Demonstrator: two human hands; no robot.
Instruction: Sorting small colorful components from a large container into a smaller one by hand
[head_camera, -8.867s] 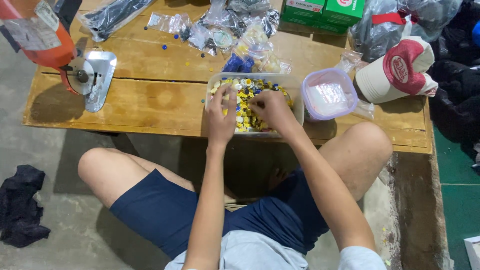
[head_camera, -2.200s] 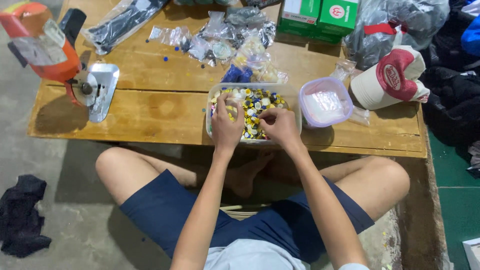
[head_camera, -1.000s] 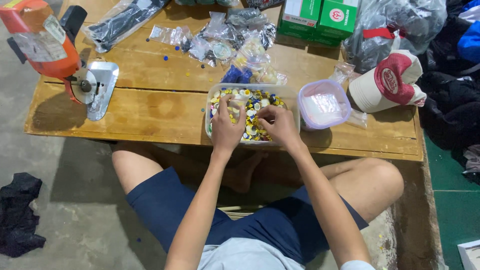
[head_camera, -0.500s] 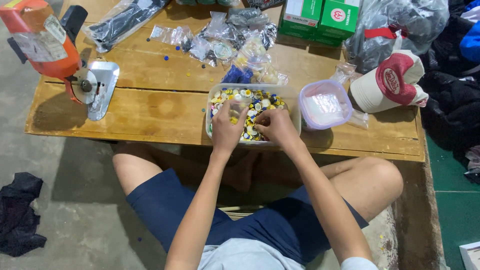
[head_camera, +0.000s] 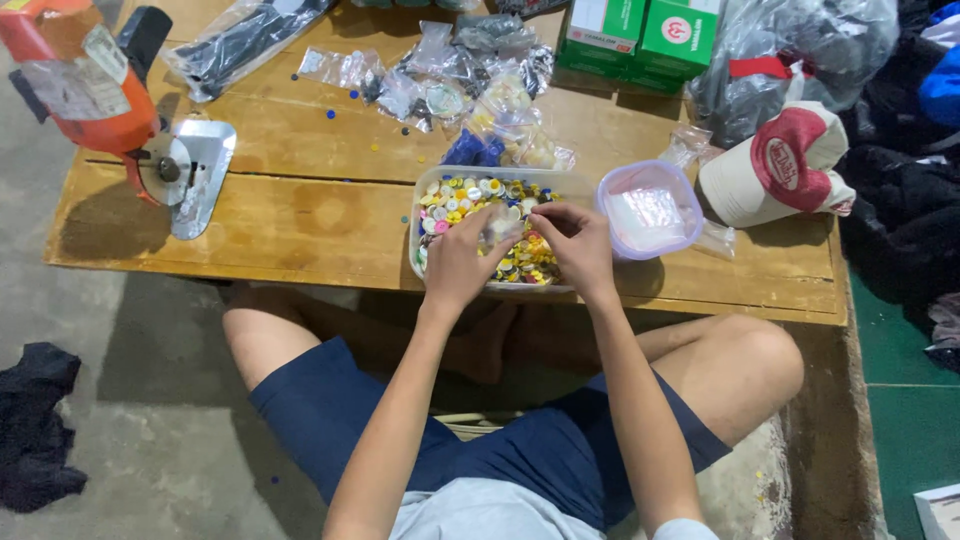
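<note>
A low wooden table (head_camera: 300, 215) spans the scene, its near edge above the crossed legs of a seated person. At its far left stands an orange cutting machine (head_camera: 85, 85) on a metal base plate. Green boxes (head_camera: 650, 35) sit at the far edge, right of centre, with a heap of small clear bags (head_camera: 450, 80) to their left. A red and white cap (head_camera: 780, 165) lies at the right end.

Near the table's front edge, centre, sits a clear rectangular tray (head_camera: 425, 215) filled with small coloured buttons (head_camera: 460, 195), mostly yellow and white. Just right of it, touching or almost so, is a round lilac tub (head_camera: 650, 210) with clear plastic inside.

Both hands work over the tray. The left hand (head_camera: 460, 255) is curled, its fingers pinching what looks like a small clear bag (head_camera: 498, 225). The right hand (head_camera: 578, 240) is also curled, fingertips drawn together toward that bag; whether it grips a button cannot be told.

The work in hand appears to be putting buttons in a bag. It goes best with the bag mouth held open directly over the tray, so dropped pieces fall back in, and with few buttons pinched at a time.
</note>
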